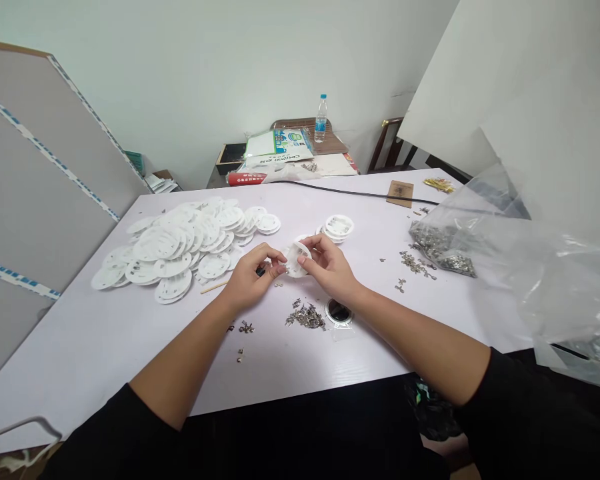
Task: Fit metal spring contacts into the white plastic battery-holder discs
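My right hand (327,267) grips a round white plastic disc (295,259) by its right side, tilted above the table. Beside the disc's left edge, my left hand (257,275) has thumb and forefinger pinched together; whatever is between them is too small to make out. Just behind the hands stands a short stack of white discs (339,227). A large heap of similar discs (180,240) covers the left of the table. Small metal parts (306,316) lie in a pile nearer me, next to a dark round object with a clear rim (339,311).
A clear bag of metal parts (443,248) lies at the right, with loose parts (415,265) beside it. A black cable (340,191) crosses the back near a brown card (400,193). A bottle (321,120) stands beyond. A wooden stick (213,288) lies by my left hand.
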`<state>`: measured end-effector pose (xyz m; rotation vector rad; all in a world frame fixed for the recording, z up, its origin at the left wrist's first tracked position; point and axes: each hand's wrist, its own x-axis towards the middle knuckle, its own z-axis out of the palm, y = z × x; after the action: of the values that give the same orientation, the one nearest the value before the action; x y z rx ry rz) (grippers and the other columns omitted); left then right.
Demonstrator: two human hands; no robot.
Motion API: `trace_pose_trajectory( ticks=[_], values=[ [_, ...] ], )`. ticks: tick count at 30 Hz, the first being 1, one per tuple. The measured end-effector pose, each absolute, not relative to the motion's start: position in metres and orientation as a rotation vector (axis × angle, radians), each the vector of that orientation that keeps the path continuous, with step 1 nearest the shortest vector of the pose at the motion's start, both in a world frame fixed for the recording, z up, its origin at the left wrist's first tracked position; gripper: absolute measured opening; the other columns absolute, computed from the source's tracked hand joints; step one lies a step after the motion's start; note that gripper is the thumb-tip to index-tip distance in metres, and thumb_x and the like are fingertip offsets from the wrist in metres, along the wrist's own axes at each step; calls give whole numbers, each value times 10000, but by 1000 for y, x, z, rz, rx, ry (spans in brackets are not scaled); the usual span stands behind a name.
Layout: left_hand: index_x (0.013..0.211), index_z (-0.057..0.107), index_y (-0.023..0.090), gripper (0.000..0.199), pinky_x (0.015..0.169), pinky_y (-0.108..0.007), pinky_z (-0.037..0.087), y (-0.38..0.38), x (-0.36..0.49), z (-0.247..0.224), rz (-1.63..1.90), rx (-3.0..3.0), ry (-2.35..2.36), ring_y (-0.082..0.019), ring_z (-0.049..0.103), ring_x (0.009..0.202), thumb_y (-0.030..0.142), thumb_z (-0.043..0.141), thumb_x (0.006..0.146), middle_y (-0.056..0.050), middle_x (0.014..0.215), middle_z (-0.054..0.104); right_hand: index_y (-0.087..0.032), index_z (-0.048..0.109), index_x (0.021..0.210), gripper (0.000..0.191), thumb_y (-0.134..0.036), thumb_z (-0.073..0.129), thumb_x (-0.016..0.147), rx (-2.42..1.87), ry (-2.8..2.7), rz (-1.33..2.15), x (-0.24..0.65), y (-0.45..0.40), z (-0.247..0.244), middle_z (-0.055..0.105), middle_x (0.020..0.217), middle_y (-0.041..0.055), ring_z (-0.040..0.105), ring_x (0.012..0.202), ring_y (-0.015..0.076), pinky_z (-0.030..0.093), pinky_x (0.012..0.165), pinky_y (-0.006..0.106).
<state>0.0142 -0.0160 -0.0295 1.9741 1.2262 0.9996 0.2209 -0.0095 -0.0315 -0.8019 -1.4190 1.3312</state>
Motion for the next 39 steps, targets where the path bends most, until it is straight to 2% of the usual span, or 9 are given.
trace_pose_trajectory(
  ticks=[5, 9, 13, 20, 30, 35, 39],
  values=[
    [979, 724, 173, 263, 742, -158, 445, -15, 9, -28, 987, 2238, 1187, -11, 527, 781, 365, 550, 935, -39, 903, 623, -172, 517, 1041, 402, -453, 713, 829, -835, -1418, 1313, 220, -11, -29, 570, 1068, 60, 571, 895, 84, 529, 796, 242],
    [995, 749, 192, 235, 676, -119, 437, -14, 7, -29, 990, 2353, 1169, 12, 540, 737, 336, 576, 924, -32, 898, 631, -172, 509, 1034, 373, -429, 696, 840, -864, -1391, 1349, 220, -14, -28, 575, 1049, 52, 568, 858, 76, 521, 773, 234],
    [953, 767, 203, 197, 603, -97, 398, -15, 5, -31, 1018, 2477, 1177, 39, 511, 650, 323, 620, 900, -20, 878, 650, -170, 519, 1036, 331, -390, 683, 852, -890, -1397, 1352, 219, -16, -28, 585, 1048, 48, 583, 899, 80, 507, 790, 219],
    [897, 764, 188, 212, 560, -84, 368, -16, 4, -26, 976, 2544, 1183, 53, 464, 585, 339, 615, 901, -14, 838, 653, -186, 539, 1062, 317, -414, 662, 880, -918, -1461, 1335, 218, -18, -31, 599, 1051, 54, 586, 966, 102, 512, 823, 235],
    [889, 754, 195, 217, 589, -83, 381, -18, 4, -22, 912, 2541, 1194, 51, 519, 638, 332, 588, 918, -4, 868, 661, -192, 568, 1055, 310, -425, 674, 880, -914, -1505, 1255, 219, -17, -34, 600, 1068, 61, 581, 1016, 114, 508, 841, 244],
    [894, 765, 219, 198, 562, -83, 342, -19, 4, -19, 885, 2653, 1189, 54, 474, 615, 326, 598, 910, 3, 860, 663, -188, 569, 1052, 304, -421, 667, 884, -908, -1535, 1228, 221, -16, -34, 606, 1078, 61, 585, 1024, 118, 502, 885, 261],
    [921, 763, 239, 187, 575, -71, 358, -21, 5, -20, 964, 2807, 1095, 62, 487, 630, 202, 581, 902, 15, 898, 664, -182, 572, 1057, 305, -416, 663, 884, -914, -1516, 1257, 221, -14, -33, 618, 1091, 55, 605, 1020, 111, 497, 927, 267]
  ],
)
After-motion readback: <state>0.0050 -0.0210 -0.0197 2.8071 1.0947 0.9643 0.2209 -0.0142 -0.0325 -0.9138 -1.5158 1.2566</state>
